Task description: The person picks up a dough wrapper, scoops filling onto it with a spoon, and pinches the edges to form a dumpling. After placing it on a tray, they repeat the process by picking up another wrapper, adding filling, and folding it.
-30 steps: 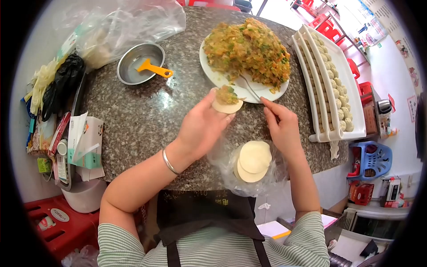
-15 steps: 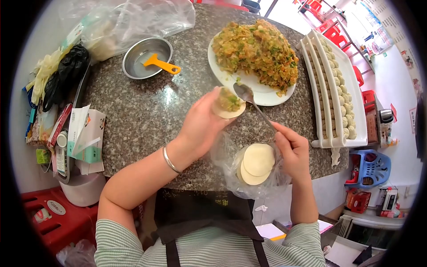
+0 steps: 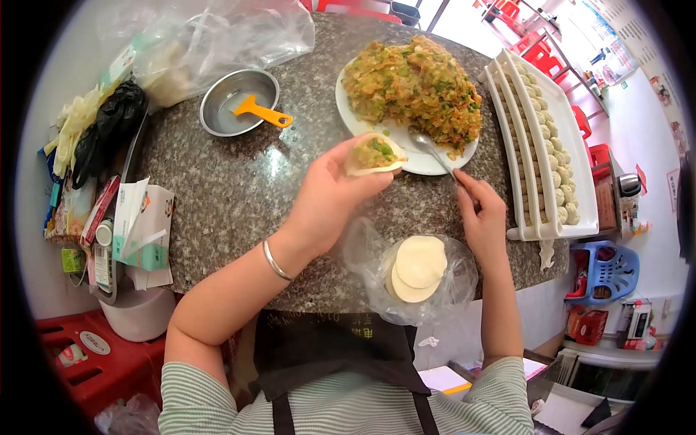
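Observation:
My left hand [image 3: 331, 190] cups a round dumpling wrapper [image 3: 377, 161] with chopped filling on it, its edges bending up around the filling. In my right hand [image 3: 481, 217] is the handle of a metal spoon [image 3: 433, 151], whose bowl rests at the near edge of the filling mound [image 3: 413, 87] on the white plate [image 3: 357, 116]. A stack of pale wrappers [image 3: 420, 267] lies in a clear plastic bag [image 3: 377, 290] on the table, between my forearms.
Stacked white trays [image 3: 533, 233] of shaped dumplings [image 3: 554, 163] stand at the right. A metal bowl [image 3: 217, 110] with a yellow-handled scraper [image 3: 265, 114] sits back left. Plastic bags [image 3: 239, 36] and a tissue box [image 3: 156, 217] line the left side of the granite table [image 3: 210, 188].
The spoon has moved from beside the wrapper back onto the plate, against the filling. My left hand has turned the wrapper, whose edges now curl up more.

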`<state>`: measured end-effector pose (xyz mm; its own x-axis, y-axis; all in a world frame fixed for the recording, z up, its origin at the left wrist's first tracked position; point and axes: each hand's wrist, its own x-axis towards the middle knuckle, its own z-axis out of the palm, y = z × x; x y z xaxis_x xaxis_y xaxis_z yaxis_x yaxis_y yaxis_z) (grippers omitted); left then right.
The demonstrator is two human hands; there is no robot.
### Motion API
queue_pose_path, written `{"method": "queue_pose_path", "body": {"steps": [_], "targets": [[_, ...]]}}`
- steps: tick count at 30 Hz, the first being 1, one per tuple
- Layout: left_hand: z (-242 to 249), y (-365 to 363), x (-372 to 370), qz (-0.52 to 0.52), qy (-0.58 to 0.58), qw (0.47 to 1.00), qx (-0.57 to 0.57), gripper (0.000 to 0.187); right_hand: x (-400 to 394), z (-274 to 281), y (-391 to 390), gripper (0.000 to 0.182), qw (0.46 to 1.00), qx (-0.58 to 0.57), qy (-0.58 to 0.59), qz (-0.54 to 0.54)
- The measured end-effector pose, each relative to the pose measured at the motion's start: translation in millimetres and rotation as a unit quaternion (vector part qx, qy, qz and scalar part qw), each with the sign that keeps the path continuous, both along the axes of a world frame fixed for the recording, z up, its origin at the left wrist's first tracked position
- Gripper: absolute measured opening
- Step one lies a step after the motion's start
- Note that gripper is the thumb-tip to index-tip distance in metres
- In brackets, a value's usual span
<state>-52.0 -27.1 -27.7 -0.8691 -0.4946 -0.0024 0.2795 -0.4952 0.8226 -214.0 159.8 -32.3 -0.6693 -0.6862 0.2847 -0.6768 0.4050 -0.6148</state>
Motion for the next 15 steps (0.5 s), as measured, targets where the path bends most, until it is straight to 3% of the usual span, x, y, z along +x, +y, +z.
{"method": "queue_pose_path", "body": {"steps": [3,5,9,11,15], "targets": [[3,-1,4,-0.01,-0.023,0.999,0.035,0.046,-5,0,-10,0.025,0.999,0.027,0.026,-0.006],[5,-3,4,0.008,-0.053,0.997,0.052,0.047,-3,0,-17,0.022,0.997,-0.012,0.079,0.016],[4,4,4,0.0,-0.031,0.999,0.018,0.044,12,11,-33,0.023,0.992,-0.064,0.063,0.086],[0,8,3,0.013,0.012,0.999,-0.041,0.04,23,11,-45,0.021,0.947,-0.183,-0.216,0.15],[1,9,6,0.071,0.028,0.987,-0.143,0.039,34,18,-57,0.018,0.907,-0.239,-0.311,0.155]]}}
